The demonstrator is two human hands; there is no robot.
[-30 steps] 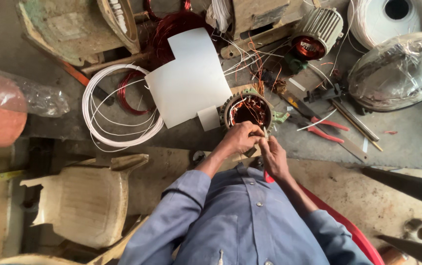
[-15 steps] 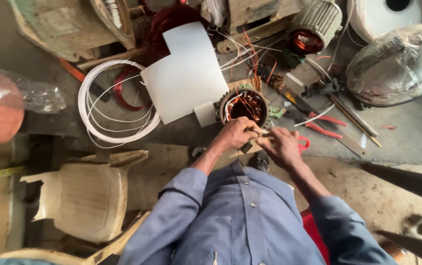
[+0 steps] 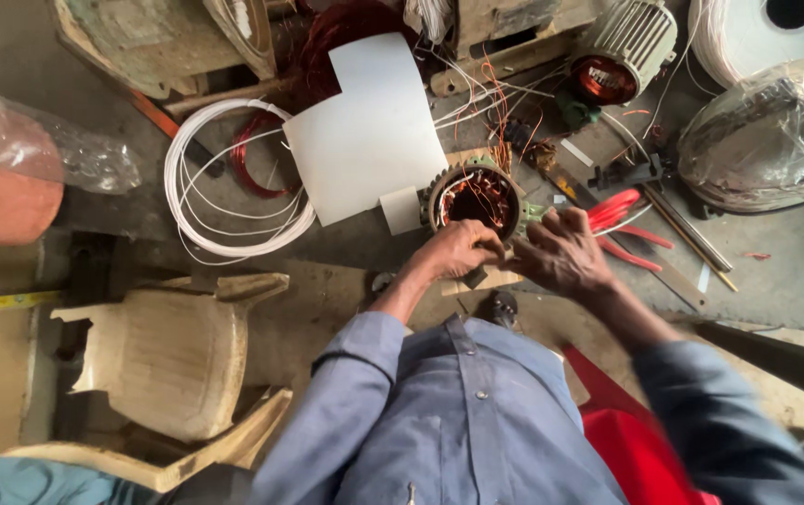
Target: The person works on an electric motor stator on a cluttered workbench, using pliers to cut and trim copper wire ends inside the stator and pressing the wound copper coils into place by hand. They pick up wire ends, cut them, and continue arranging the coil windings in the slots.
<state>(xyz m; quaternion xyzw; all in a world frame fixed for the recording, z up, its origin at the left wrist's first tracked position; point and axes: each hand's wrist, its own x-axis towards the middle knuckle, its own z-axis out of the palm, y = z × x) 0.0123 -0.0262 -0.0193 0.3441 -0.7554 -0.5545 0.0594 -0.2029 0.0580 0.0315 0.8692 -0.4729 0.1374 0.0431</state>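
Head view, single entry.

Motor stator [image 3: 475, 198]: round ribbed housing, copper windings shown inside the open bore; set on the concrete floor [image 3: 346, 248], near the middle of the frame, just beyond both hands. Its left rim is met by a small white card piece [image 3: 401, 210]; a large white sheet [image 3: 364, 126] is laid just past that, its near edge close to the housing.

Left hand [image 3: 456, 251]: placed at the near rim of the stator, fingers curled and pressed together against the housing edge; whether anything is pinched cannot be told.

Right hand [image 3: 563, 252]: held just right of the stator, fingers bent and slightly spread, blurred; contact with the rim cannot be told.

Red-handled pliers [image 3: 619, 224]: laid just beyond the right hand, handles pointed right, near but apart from the stator.

White wire coil [image 3: 233, 182]: laid well left of the stator; bare floor is left open between coil and left forearm.

Second motor [image 3: 619, 56]: at the far edge, copper winding exposed, well apart from the hands.

Plastic-wrapped casing [image 3: 776, 136]: far right, crowding that edge.

Plastic chair [image 3: 173, 360]: near left, beside the blue sleeve [image 3: 346, 393].

Loose white leads [image 3: 477, 89]: strewn beyond the stator, narrowing the room there.
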